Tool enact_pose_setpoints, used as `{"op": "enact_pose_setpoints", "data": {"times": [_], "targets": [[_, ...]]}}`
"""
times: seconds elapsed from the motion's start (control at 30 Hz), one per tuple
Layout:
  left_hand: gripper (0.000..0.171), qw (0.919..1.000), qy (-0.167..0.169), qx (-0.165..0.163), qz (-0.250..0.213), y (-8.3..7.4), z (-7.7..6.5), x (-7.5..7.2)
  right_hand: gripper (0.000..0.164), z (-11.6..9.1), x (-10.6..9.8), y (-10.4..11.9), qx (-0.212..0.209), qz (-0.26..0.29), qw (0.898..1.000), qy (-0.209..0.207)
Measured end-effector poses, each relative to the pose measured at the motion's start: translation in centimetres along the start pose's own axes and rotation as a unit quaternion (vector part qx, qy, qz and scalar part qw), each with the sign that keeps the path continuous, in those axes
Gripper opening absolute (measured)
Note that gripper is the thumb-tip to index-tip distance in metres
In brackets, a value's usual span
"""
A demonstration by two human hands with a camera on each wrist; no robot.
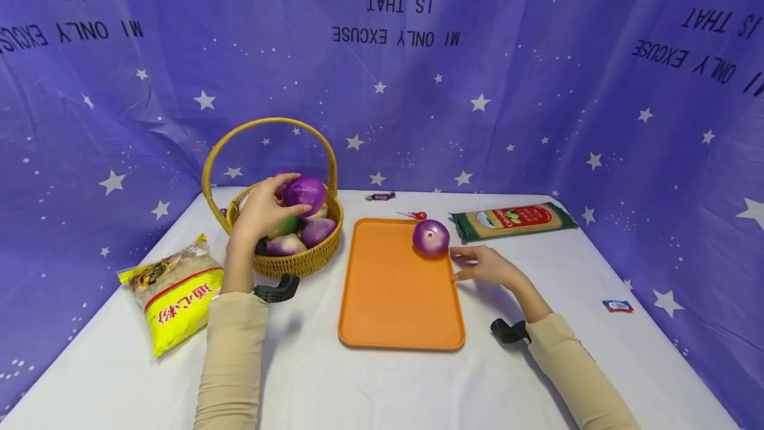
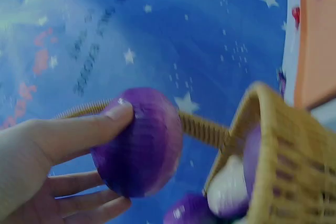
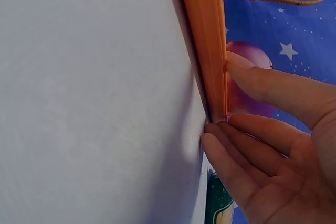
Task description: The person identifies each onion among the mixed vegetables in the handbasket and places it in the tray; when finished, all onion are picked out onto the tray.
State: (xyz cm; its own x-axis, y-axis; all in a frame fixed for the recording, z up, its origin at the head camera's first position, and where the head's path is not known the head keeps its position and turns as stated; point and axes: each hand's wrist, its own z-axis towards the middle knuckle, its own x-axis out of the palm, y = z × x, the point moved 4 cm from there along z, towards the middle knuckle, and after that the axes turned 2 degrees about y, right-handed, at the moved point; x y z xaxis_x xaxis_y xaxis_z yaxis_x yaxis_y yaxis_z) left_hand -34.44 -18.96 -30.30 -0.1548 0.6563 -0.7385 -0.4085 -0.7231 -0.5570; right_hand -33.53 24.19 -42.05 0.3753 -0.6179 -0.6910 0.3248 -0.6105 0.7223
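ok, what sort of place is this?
Probably a makeshift recording booth rather than a real kitchen: a star-print purple cloth backs and flanks a white-covered table, where a wicker basket and orange tray look set out as props.

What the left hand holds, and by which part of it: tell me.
The left hand holds a purple round vegetable by its rounded sides, between thumb and fingers.

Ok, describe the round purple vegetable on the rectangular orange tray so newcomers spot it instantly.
On the white table lies a rectangular orange tray. Its far right corner holds the round purple vegetable. Unlike those in the yellow wicker basket and left hand, it rests there alone.
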Motion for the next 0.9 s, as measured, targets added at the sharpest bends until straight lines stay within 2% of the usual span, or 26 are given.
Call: {"op": "enact_pose_setpoints", "data": {"times": [0.1,0.23,0.37,0.5,0.73,0.9], "targets": [[0.068,0.9993,-0.003,0.025,-0.029,-1.9,0.2,0.5,0.064,0.0,0.0,0.0,-0.006,-0.009,1.000,-0.002],[0.068,0.9968,-0.001,0.059,-0.053,-4.1,0.6,2.0,0.063,-0.1,0.0,0.2,-0.008,-0.012,1.000,-0.002],[0.067,0.9959,0.006,0.075,-0.049,-5.8,1.2,4.0,0.062,-0.1,0.0,0.3,-0.013,-0.014,1.000,-0.003],[0.066,0.9957,0.038,0.076,-0.036,-7.2,2.0,6.8,0.063,-0.1,0.1,0.2,-0.014,-0.015,1.000,-0.006],[0.066,0.9868,0.136,0.086,0.018,-8.0,3.9,12.3,0.063,0.1,0.1,-0.1,-0.010,-0.014,1.000,-0.008],[0.064,0.9816,0.166,0.077,0.056,-7.3,5.2,14.9,0.064,0.1,0.1,-0.2,-0.017,-0.010,1.000,-0.005]]}}
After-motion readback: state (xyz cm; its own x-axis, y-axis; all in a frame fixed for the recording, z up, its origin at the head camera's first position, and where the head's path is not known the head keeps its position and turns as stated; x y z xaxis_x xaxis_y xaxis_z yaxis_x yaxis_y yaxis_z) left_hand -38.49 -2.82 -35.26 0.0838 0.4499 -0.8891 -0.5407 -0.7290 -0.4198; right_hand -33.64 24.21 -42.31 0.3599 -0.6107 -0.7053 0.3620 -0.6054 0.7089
